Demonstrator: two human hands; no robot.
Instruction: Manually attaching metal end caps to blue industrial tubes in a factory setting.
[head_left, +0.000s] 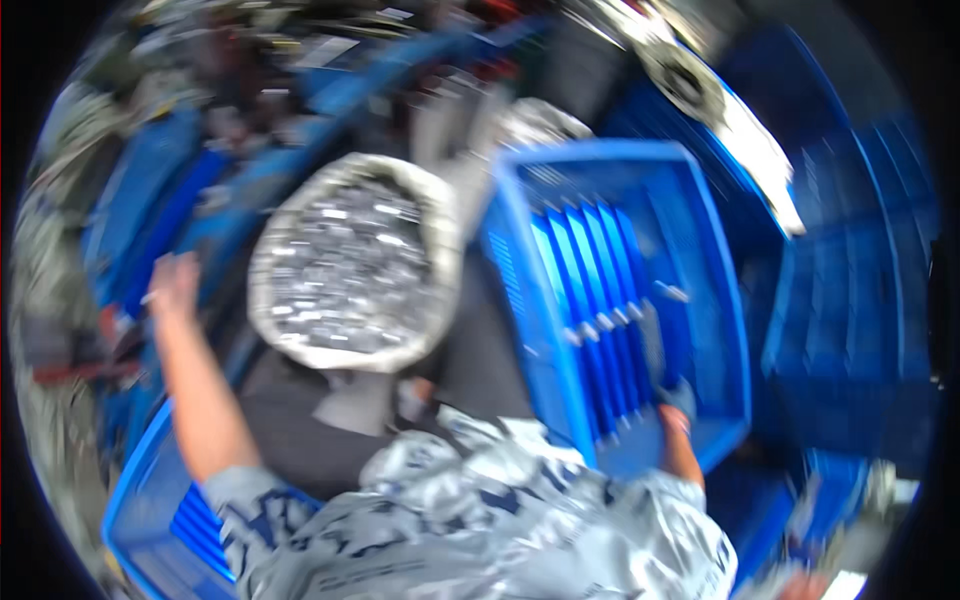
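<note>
My left hand is stretched out at the left, bare and blurred, its fingers extended and nothing visible in them. It is beside blue bins and a cluttered surface. My right hand, in a greyish glove, reaches into a blue plastic crate and grips the lower end of a blue panel; its fingers are partly hidden. Left of that panel, a row of several blue panels with pale tips stands in the crate. A pale round sack full of small shiny metal parts stands between my arms.
Another blue crate with blue pieces is at the lower left. Blue bins line the right side. A white machine part with a dark round opening juts in at the upper right. Clutter and blue bins fill the left.
</note>
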